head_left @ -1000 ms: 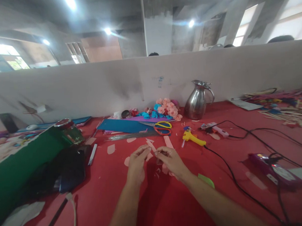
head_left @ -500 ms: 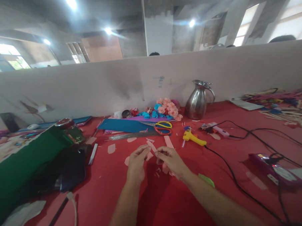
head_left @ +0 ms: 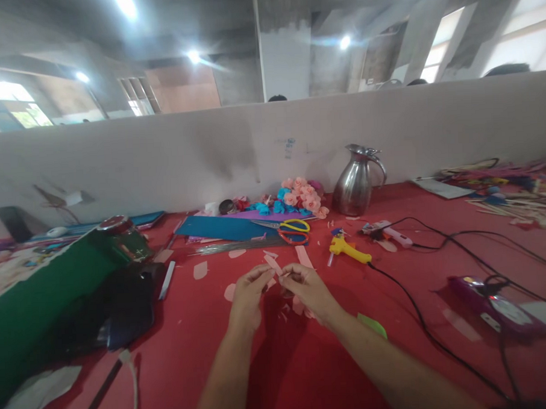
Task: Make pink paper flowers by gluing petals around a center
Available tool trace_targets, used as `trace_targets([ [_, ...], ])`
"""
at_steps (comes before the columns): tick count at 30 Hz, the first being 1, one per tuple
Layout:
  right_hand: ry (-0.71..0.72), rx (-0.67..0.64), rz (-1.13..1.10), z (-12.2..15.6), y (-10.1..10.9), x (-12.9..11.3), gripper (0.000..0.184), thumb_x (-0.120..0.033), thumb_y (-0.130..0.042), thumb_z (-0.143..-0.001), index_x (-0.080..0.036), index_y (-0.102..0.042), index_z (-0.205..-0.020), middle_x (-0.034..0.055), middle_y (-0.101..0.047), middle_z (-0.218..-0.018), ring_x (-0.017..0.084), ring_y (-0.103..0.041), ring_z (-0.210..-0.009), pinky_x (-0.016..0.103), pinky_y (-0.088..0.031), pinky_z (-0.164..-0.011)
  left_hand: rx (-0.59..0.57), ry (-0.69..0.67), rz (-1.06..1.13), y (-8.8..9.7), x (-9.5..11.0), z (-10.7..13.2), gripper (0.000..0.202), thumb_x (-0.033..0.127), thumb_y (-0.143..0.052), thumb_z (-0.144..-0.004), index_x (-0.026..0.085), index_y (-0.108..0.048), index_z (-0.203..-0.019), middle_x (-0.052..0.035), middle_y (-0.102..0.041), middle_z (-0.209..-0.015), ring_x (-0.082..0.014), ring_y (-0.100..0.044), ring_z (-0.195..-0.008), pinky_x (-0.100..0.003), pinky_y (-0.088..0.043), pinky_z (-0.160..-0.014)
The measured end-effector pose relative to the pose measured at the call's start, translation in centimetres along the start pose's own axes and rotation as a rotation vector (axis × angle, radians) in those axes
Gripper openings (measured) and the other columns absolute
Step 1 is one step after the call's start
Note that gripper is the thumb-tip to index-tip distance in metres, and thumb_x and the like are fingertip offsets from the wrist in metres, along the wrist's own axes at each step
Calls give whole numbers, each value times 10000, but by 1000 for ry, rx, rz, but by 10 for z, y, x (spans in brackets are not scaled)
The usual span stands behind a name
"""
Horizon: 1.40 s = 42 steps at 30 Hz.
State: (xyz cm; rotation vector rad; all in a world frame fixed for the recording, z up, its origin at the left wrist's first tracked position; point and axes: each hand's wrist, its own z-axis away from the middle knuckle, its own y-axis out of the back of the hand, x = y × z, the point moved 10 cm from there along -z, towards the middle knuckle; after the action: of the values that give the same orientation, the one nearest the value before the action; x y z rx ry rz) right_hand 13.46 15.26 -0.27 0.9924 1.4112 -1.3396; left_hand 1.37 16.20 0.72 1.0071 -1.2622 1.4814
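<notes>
A small pink paper strip (head_left: pixel 272 263) is pinched between my two hands over the red table. My left hand (head_left: pixel 251 293) has thumb and forefinger closed at its left side. My right hand (head_left: pixel 305 289) grips its lower right end, fingers curled in; the exact hold is partly hidden. Cut pink paper petals (head_left: pixel 230 292) lie around the hands, with more scraps below the right one. Just beyond is a longer pink paper strip (head_left: pixel 304 257). Behind it, scissors (head_left: pixel 294 232) with yellow and red handles rest on blue paper (head_left: pixel 224 227).
Right of my hands lies a yellow glue gun (head_left: pixel 351 250), its cord running across the table. Further back stand a steel jug (head_left: pixel 354 186) and a cluster of paper flowers (head_left: pixel 305 196). A purple power strip (head_left: pixel 497 309) is at right, a green box (head_left: pixel 46 305) at left.
My hands stay almost in place, with the pink strip still between them. The whole view has shifted very slightly; nothing else has visibly moved.
</notes>
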Motion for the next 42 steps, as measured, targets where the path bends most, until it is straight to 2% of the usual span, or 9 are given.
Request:
trace_targets([
  [9,54,29,80,-1,3,-7,187,-370,-621,-706,-185,-597,-725,-33,-567,-519,122,-526,-504,246,-405,-539,-28,24,73,-5,-2,1,129,224,-768,-538,171,-704,-637,-10,-649,-662,-93,-522,-589,-189,-389,-561],
  [17,-8,-10,-28,2,-3,-8,200,-368,-639,-699,-174,-595,-720,-36,-565,-527,105,-512,-524,235,-383,-566,-117,94,153,-13,-9,0,203,222,-805,-528,160,-723,-702,-23,-691,-725,-87,-567,-639,-180,-413,-616],
  [27,-88,-84,-192,3,-10,-3,201,-345,-675,-676,-168,-582,-699,-36,-573,-529,83,-511,-504,214,-381,-557,-153,112,165,-14,-10,1,191,214,-795,-552,150,-721,-716,-27,-683,-725,-91,-569,-630,-189,-426,-613],
  [33,-136,-97,-195,6,-14,-1,254,-392,-683,-673,-169,-566,-700,-29,-578,-527,78,-500,-486,202,-368,-523,-158,115,170,-15,-10,1,195,223,-792,-555,147,-716,-718,-25,-680,-733,-87,-567,-612,-201,-433,-613],
  [38,-39,-87,-110,4,-11,-4,289,-401,-710,-656,-180,-570,-780,-29,-596,-574,103,-536,-520,225,-412,-544,-177,117,182,-18,-9,2,182,241,-789,-556,141,-703,-681,-6,-636,-627,-85,-531,-539,-206,-417,-547],
  [42,91,7,77,3,0,-10,246,-403,-683,-687,-179,-595,-740,-5,-613,-659,128,-565,-588,250,-444,-578,-148,111,183,-15,-10,1,158,228,-788,-558,150,-701,-665,-3,-639,-656,-84,-543,-592,-191,-421,-590],
])
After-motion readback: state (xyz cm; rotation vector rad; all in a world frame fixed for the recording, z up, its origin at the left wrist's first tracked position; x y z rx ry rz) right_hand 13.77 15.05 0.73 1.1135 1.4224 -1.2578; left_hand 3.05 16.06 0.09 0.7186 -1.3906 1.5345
